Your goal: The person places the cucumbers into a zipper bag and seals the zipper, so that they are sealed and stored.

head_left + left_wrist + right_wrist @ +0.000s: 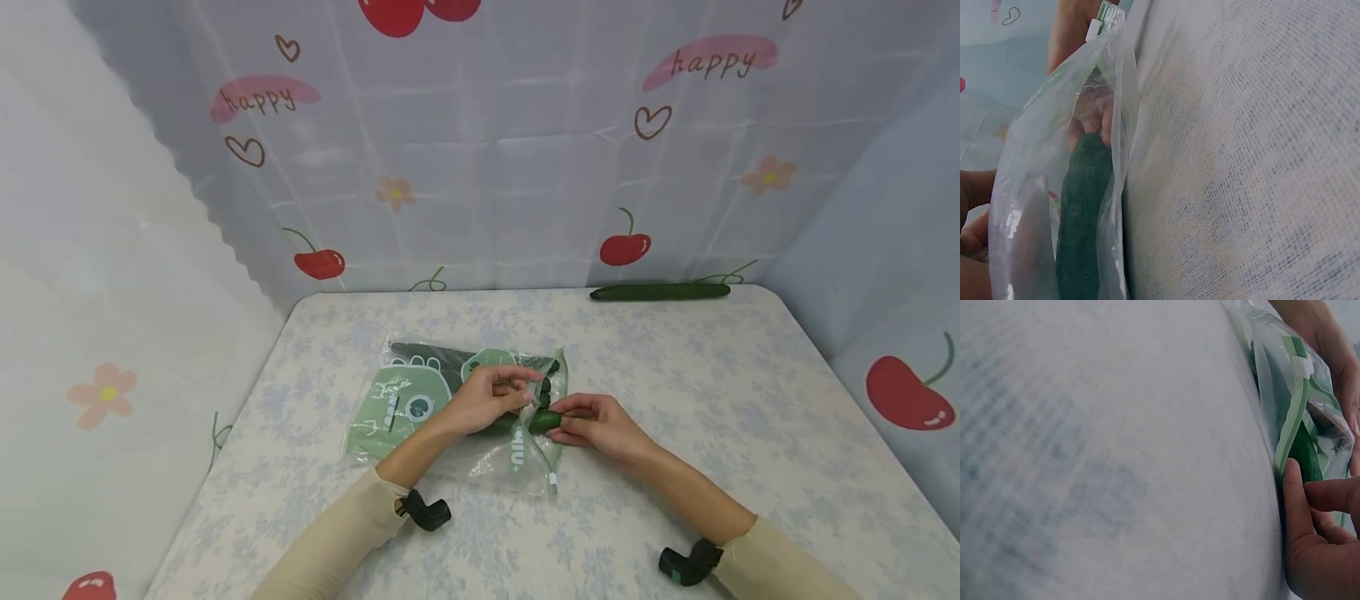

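A clear zip bag [480, 471] with green printed figures lies on the table, its mouth to the right. My left hand [487, 400] is over the bag and pinches the film at the mouth, lifting it. At the opening my right hand [603, 427] grips the end of a green cucumber [543, 422] with thumb and fingers. Most of that cucumber [1085, 219] lies inside the bag, seen through the film in the left wrist view. Other dark cucumbers [431, 353] lie farther back in the bag, partly hidden by print and hand. A white slider [1302, 367] sits on the green zip strip.
Another long cucumber [660, 292] lies along the table's back edge, right of centre. The table [675, 367] wears a pale blue floral cloth. Printed curtains [487, 167] hang behind and on both sides. Black wrist cameras [427, 510] sit at both sleeve cuffs.
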